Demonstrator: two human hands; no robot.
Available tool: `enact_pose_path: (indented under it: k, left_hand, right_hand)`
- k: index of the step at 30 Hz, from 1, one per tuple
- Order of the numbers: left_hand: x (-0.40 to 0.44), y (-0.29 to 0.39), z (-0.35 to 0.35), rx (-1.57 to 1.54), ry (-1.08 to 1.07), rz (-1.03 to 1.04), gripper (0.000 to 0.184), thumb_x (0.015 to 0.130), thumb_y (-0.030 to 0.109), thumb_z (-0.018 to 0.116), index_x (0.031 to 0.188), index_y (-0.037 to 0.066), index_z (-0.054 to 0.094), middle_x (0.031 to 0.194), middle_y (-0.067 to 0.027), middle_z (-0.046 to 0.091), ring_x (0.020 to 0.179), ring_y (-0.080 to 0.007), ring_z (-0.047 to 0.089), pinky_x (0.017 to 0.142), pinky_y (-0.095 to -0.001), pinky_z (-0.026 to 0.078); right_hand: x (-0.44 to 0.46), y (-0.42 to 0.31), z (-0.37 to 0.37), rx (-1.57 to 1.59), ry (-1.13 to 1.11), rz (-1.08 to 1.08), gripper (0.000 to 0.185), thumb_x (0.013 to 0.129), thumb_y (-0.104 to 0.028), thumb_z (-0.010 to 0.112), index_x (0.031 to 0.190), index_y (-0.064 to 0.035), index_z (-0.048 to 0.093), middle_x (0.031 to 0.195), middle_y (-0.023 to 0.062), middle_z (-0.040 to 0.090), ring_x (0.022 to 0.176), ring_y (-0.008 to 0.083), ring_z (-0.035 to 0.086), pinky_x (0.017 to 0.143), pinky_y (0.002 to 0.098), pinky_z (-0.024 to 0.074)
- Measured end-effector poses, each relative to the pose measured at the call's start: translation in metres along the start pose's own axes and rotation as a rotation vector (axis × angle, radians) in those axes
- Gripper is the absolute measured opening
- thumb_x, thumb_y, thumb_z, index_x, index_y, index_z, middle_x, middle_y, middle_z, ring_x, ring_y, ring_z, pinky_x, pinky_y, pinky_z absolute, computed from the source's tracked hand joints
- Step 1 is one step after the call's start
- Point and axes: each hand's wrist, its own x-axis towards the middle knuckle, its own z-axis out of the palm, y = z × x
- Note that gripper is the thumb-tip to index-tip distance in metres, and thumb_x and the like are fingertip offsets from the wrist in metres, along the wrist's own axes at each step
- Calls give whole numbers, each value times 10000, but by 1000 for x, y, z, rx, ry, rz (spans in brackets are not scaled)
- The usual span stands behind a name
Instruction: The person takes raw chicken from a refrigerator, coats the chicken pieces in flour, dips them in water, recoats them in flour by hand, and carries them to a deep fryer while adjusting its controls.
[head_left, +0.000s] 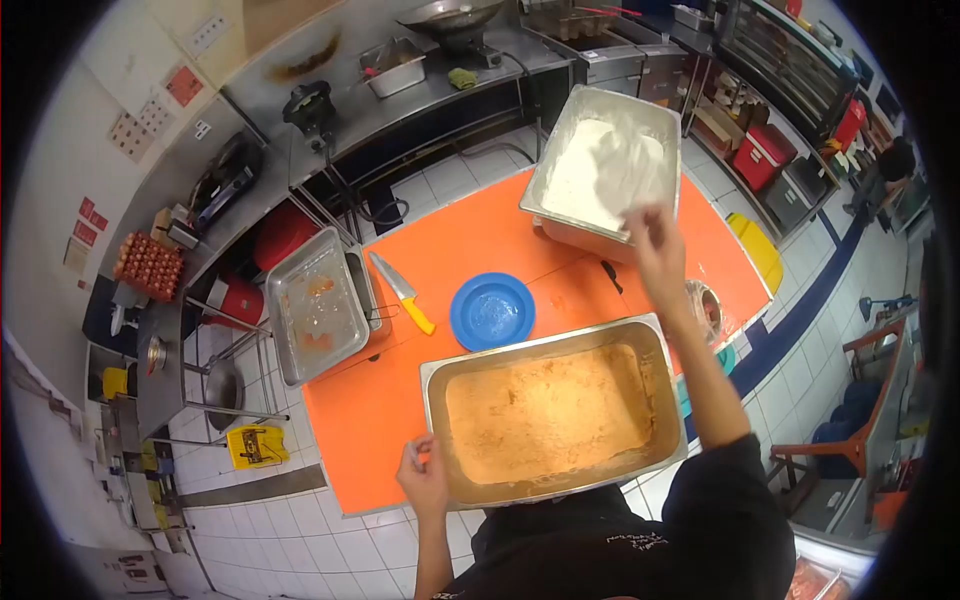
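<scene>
My right hand (656, 250) is over the front right corner of a deep metal pan of white flour (572, 180), fingers loosely bent and apart, with nothing visible in them. A greyish blurred streak crosses the flour beyond my fingertips. Close to my body stands a large metal pan (672, 425) with a layer of orange-brown batter-like mixture (545, 415). Beside its left rim is my left hand (424, 475), fingers loosely curled with a gap at the thumb; I cannot tell whether it touches the rim. A blue plastic bowl (493, 311) sits between the pans.
A knife with a yellow handle (412, 305) lies on the orange table (370, 440). Left of it is a shallow metal tray (285, 345) with orange residue. A clear round container (706, 308) stands right of my forearm. Steel counters with a wok (450, 20) line the back.
</scene>
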Motion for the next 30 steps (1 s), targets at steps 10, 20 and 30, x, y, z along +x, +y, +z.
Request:
enact_pose_path:
  k: [10,20,30]
  left_hand:
    - [-78,68,145,193,-424,211,369,875,363,774,998,24,701,857,-158,728,727,-295,706,646,-404,516]
    - [-133,37,137,416,-487,271,233,942,282,679,1005,60,709,905,-167,719,803,-377,692,678,-437,516]
    - [-170,42,167,356,-566,474,186,963,217,647,1049,59,694,952,-153,695,862,-383,678,713,-439,521]
  right_hand:
    - [-272,-30,-6,551,-402,673,149,994,-73,578,1140,-49,597,1004,39,654,693,73,638,482,237,523]
    - [-295,27,-79,1154,-625,1666,238,1028,-100,513,1246,-30,579,1046,62,662,482,50,430,390,180,351]
    - [-307,33,-65,1244,-364,1206,393,1108,-321,435,1381,-53,525,1227,83,649,1120,207,620,996,366,507]
